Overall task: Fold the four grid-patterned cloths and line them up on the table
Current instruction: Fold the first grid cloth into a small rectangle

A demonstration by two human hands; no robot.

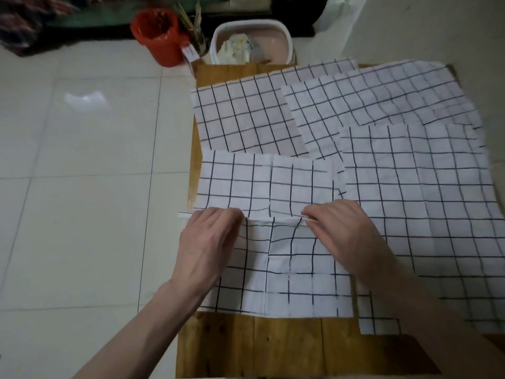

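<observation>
wooden table [287,343], plank top, four white cloths with black grid lines spread over it. near-left cloth [276,272] sits at the table's left front, partly folded: its front edge is brought up and lies across the middle as a ridge. left hand [207,242] lies palm down on that ridge at the left side, fingers bent and close together, pressing or pinching the folded edge, exact grip hard to tell. right hand [347,231] is on the same ridge just right of centre, thumb and fingertips pinched on the cloth edge. far-left cloth [240,116] lies flat behind it. far-right cloth [382,97] overlaps the far-left one, rumpled. near-right cloth [426,201] lies flat on the right, overlapping its neighbours, running past the table edge. off the table's far end on the tiled floor [82,160]: an orange bucket [161,36] and a white bin [251,42] with paper inside.
</observation>
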